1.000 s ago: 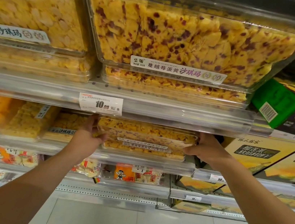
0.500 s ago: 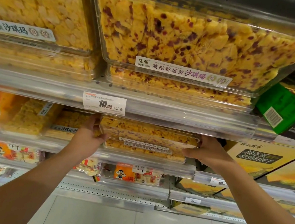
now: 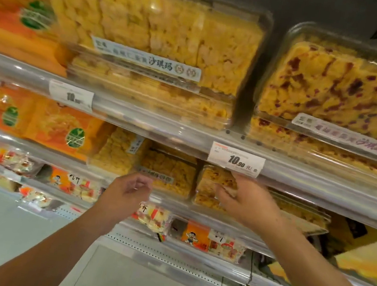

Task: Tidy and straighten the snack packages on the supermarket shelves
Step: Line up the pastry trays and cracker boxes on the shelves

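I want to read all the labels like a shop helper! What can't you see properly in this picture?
All in the head view:
- Left price tag: motion blur smears the digits after "10".
- Cranberry tray label: blurred and cut by the right edge.
- Tray beside the right hand: the hand covers its front; touch or grip is unclear.
- Left hand: curled fingers, too blurred to tell if they pinch anything.
- Lowest shelf boxes: cropped at right.

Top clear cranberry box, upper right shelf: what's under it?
Under the clear plastic cranberry-speckled pastry box sits a second identical clear box; only its front edge shows, the rest is covered.
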Tool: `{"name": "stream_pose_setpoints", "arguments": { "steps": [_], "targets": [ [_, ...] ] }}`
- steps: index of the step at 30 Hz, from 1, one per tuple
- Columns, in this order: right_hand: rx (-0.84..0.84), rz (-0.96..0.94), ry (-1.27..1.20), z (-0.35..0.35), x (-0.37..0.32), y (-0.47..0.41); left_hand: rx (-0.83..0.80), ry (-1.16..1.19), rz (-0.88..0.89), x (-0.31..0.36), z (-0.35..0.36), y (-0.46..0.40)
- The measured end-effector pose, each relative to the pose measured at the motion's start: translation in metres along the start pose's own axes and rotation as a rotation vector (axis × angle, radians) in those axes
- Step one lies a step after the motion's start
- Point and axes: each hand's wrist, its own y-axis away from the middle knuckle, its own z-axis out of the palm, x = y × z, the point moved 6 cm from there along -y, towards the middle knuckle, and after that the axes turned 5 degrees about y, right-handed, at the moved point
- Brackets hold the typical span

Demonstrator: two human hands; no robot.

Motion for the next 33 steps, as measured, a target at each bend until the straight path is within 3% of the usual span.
{"name": "stream_pose_setpoints", "arguments": {
  "steps": [6, 9, 15, 20, 28, 33],
  "targets": [
    [0.027, -0.202, -0.123, 0.044, -0.119, -0.036, -0.114, 0.260, -0.364, -0.030, -0.061, -0.002],
    [-0.001, -0.214, -0.132, 0.073, -0.164, -0.056, -0.164, 0.399, -0.455, -0.035, -0.081, -0.010],
    [-0.003, -0.123, -0.046, 0.104, -0.198, -0.063, -0.162, 0.542, -0.474, -0.026, -0.096, -0.032],
    [-0.006, -0.118, -0.147, 0.115, -0.212, -0.059, -0.077, 0.534, -0.459, -0.024, -0.098, -0.041],
    [0.023, -0.118, -0.122, 0.126, -0.242, -0.043, -0.059, 0.483, -0.396, -0.027, -0.119, -0.054],
    [-0.040, -0.112, -0.196, 0.125, -0.235, -0.029, -0.102, 0.301, -0.264, -0.011, -0.142, -0.066]
  ]
}}
